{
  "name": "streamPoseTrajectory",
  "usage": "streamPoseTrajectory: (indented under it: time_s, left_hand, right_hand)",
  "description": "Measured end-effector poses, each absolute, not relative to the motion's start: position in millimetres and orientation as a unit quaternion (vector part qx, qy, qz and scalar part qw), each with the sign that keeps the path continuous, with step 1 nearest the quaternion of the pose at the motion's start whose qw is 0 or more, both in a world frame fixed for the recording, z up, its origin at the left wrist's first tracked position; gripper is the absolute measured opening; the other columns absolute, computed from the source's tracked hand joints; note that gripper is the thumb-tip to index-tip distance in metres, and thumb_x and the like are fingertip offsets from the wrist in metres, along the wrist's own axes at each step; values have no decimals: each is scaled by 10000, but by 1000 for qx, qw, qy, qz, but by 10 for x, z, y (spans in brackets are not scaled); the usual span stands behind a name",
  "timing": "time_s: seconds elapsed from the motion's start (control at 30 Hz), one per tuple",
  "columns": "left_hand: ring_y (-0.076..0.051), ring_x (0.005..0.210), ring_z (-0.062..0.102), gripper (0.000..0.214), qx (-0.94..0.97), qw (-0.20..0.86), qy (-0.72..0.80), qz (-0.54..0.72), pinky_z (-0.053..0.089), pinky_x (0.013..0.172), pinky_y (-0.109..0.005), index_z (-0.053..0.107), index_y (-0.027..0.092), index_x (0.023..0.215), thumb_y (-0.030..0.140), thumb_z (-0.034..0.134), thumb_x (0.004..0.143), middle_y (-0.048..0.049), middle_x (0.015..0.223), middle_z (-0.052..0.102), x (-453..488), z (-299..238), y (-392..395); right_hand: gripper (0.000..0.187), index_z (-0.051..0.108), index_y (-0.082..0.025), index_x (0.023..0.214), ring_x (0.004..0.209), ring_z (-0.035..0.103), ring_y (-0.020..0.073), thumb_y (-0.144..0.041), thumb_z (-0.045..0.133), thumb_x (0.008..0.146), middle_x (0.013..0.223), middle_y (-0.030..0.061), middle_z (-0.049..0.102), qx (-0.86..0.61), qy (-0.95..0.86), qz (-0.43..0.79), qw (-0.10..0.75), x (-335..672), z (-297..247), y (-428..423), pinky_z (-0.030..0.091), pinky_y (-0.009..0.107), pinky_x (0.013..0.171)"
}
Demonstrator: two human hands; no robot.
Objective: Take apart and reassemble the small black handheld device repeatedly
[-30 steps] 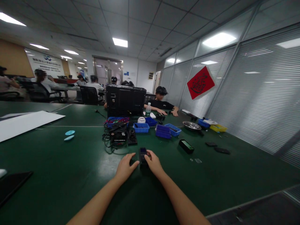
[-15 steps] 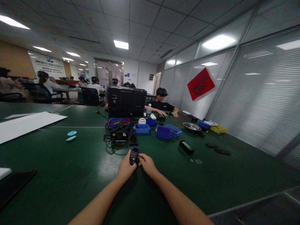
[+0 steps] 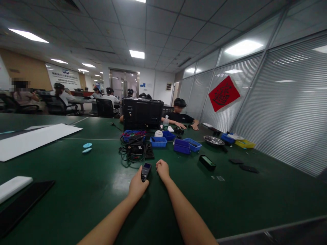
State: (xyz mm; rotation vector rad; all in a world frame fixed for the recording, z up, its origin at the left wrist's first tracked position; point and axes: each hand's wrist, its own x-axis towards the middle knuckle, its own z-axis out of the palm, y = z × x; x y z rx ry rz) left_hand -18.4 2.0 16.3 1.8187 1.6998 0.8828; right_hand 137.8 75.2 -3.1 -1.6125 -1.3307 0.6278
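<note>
My left hand (image 3: 138,185) is wrapped round a small black handheld device (image 3: 146,171), held tilted above the green table. A small dark screen and some buttons show on its upper face; its lower end lies partly behind my fingers and thumb. Just right of the device, apart from it, my right hand (image 3: 162,170) has its fingers curled together. Whether something small is inside those fingers is hidden. Beyond both hands lies a black box with a tangle of cables (image 3: 134,149), with a black stand (image 3: 149,150) beside it.
Blue bins (image 3: 158,141) and a white ball (image 3: 158,133) stand before a large black case (image 3: 143,114). To the right are a green-topped black box (image 3: 207,162), a metal bowl (image 3: 214,140) and a yellow tray (image 3: 244,144). A co-worker's hands (image 3: 195,124) rest on the far side.
My right hand has drawn away from the device and moved slightly up and right, its fingers more curled. My left hand keeps its hold. The view has shifted a little.
</note>
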Motion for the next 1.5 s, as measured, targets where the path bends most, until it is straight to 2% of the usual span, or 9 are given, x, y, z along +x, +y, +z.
streamPoseTrajectory:
  time_s: [0.17,0.3,0.8,1.03,1.2,1.37,1.5]
  left_hand:
    - [-203,1022,548,709,669,234,633,311,404,819,-250,269,118,1340,209,483,670,-112,1168,563,-368,191,-64]
    - [-206,1032,544,706,657,218,655,304,402,826,-257,273,136,1339,228,487,672,-106,1187,552,-595,219,-103]
    - [-287,1117,489,719,540,149,783,270,408,877,-343,212,75,1354,344,440,727,-173,1272,461,-1757,452,120]
    - [-323,1155,438,727,500,88,809,298,401,878,-390,220,57,1342,390,421,728,-190,1312,404,-2358,440,257]
    - [-348,1125,454,770,438,66,834,330,407,850,-419,223,54,1335,462,442,719,-204,1276,434,-2635,404,367]
    - [-359,1123,443,892,385,18,841,378,395,869,-443,276,59,1314,654,426,666,-211,1247,458,-2693,420,436]
    - [-356,1086,471,795,394,36,844,364,413,833,-441,387,101,1262,652,388,689,-197,1216,487,-2735,416,476]
  right_hand:
    - [170,508,-168,689,381,456,69,-104,353,659,529,-41,543,-621,-540,304,480,1458,-57,713,333,162,396]
    - [152,496,-157,703,351,431,59,-122,359,647,530,-39,543,-590,-543,345,489,1550,-45,676,318,159,358]
    - [111,503,-154,682,334,412,54,-129,399,651,488,-52,522,-564,-552,379,482,1605,-59,671,307,159,338]
    - [121,510,-154,686,335,416,57,-116,402,646,504,-44,539,-566,-555,377,479,1611,-67,690,319,168,340]
    - [106,511,-154,682,342,423,60,-128,410,661,489,-45,528,-566,-558,377,476,1602,-44,676,320,167,344]
    - [98,506,-158,677,337,414,59,-133,412,663,470,-54,509,-568,-558,377,473,1601,-33,665,309,163,340]
    - [101,501,-159,672,336,413,54,-128,405,657,484,-52,516,-570,-560,375,471,1599,-36,669,304,160,338]
